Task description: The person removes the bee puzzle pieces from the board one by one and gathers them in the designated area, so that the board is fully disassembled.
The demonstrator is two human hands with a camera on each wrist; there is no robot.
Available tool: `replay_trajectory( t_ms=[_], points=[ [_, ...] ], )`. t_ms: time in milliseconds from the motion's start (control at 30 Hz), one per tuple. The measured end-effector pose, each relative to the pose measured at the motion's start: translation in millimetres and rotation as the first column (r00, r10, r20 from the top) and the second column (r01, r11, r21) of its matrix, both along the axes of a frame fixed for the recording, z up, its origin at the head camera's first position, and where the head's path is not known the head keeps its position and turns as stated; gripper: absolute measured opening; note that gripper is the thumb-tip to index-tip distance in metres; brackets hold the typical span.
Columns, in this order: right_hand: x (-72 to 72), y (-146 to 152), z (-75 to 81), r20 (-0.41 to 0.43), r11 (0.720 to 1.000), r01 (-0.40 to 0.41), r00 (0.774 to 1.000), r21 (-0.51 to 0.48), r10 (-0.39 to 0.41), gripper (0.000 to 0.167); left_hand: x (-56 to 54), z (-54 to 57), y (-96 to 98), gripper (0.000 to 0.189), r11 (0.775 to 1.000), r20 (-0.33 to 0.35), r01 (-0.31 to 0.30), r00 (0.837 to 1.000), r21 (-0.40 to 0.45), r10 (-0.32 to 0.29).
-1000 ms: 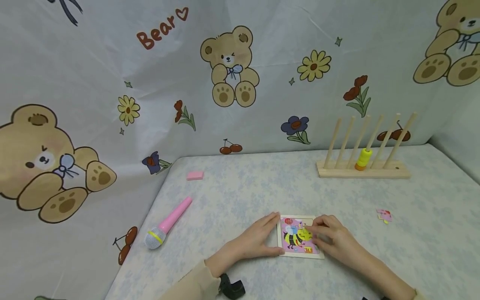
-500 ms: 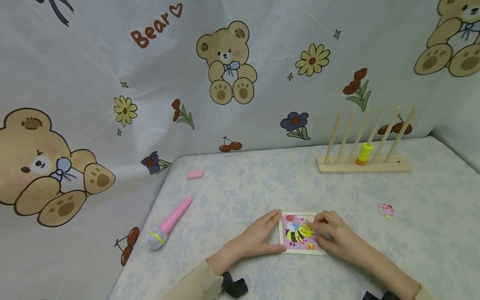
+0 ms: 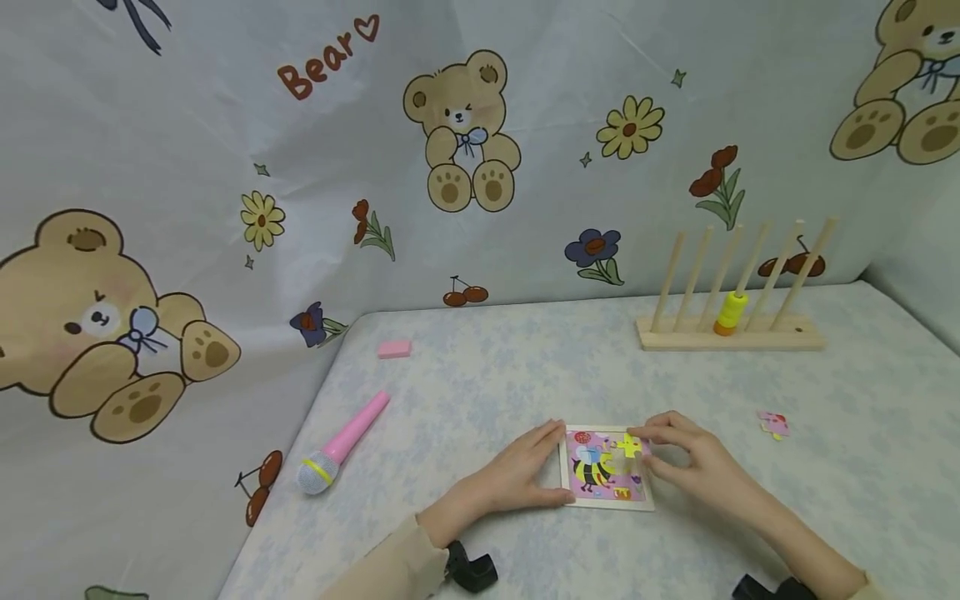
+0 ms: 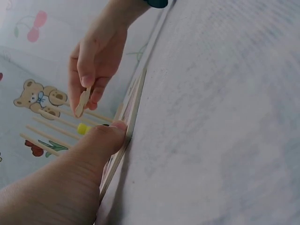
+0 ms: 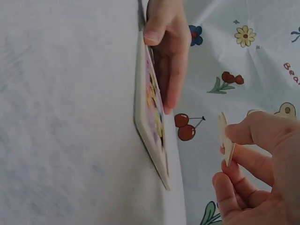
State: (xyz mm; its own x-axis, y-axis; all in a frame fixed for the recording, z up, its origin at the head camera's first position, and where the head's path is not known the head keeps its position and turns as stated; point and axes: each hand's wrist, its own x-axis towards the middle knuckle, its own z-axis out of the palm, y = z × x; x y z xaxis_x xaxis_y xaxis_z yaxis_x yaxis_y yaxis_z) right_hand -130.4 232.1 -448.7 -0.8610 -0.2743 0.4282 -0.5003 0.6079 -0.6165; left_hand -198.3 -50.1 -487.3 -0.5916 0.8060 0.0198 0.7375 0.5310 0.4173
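A jigsaw puzzle (image 3: 592, 468) of a bee lies in a pale wooden frame on the table. My left hand (image 3: 508, 477) grips the frame's left side, thumb at the near corner and fingers at the far one. Above the right part of the puzzle, my right hand (image 3: 693, 458) pinches a yellow puzzle piece (image 3: 628, 445) between thumb and fingers. Seen edge-on in the right wrist view, that puzzle piece (image 5: 226, 140) is thin and wooden, held apart from the board. A bare patch shows in the puzzle where the bee's face was.
A loose pink puzzle piece (image 3: 774, 424) lies to the right. Behind it stands a wooden peg rack (image 3: 780, 340) with yellow and orange beads on one peg. A pink toy microphone (image 3: 345, 442) and a pink block (image 3: 394, 349) lie to the left.
My right hand has lifted the yellow puzzle piece out of the board and drawn back slightly to the right. My left hand stays on the frame; the head view shifts slightly.
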Motion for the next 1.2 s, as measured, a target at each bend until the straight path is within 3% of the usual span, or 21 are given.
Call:
replay_trajectory(
  t_ms=[167, 300, 533, 700, 800, 1200],
  points=[
    [0.9, 26.2, 14.5, 0.027, 0.997, 0.065, 0.997, 0.047, -0.066, 0.030, -0.3, 0.6, 1.1, 0.094, 1.000, -0.005, -0.004, 1.000, -0.008, 0.004],
    [-0.1, 66.5, 17.9, 0.067, 0.987, 0.118, 0.990, 0.113, -0.126, 0.028, -1.7, 0.4, 2.5, 0.094, 1.000, -0.030, -0.003, 1.000, -0.009, 0.003],
    [13.9, 130.2, 1.4, 0.219, 0.958, 0.231, 0.939, 0.172, -0.266, 0.030, -3.6, 1.6, 1.4, 0.094, 1.000, -0.015, -0.011, 1.000, 0.003, 0.011],
    [30.9, 146.2, -14.1, 0.186, 0.924, 0.286, 0.923, 0.253, -0.336, 0.030, -1.2, 0.0, 0.6, 0.094, 1.000, 0.011, 0.004, 1.000, 0.001, -0.004],
    [33.0, 148.8, -18.0, 0.176, 0.916, 0.301, 0.919, 0.265, -0.353, 0.028, -0.7, 1.0, 0.7, 0.094, 1.000, 0.016, 0.001, 1.000, 0.002, -0.001],
    [32.5, 153.4, -27.5, 0.014, 0.894, 0.287, 0.950, 0.345, -0.310, 0.027, 0.0, 1.0, 1.1, 0.095, 1.000, 0.003, 0.008, 1.000, 0.012, -0.008]
  ],
)
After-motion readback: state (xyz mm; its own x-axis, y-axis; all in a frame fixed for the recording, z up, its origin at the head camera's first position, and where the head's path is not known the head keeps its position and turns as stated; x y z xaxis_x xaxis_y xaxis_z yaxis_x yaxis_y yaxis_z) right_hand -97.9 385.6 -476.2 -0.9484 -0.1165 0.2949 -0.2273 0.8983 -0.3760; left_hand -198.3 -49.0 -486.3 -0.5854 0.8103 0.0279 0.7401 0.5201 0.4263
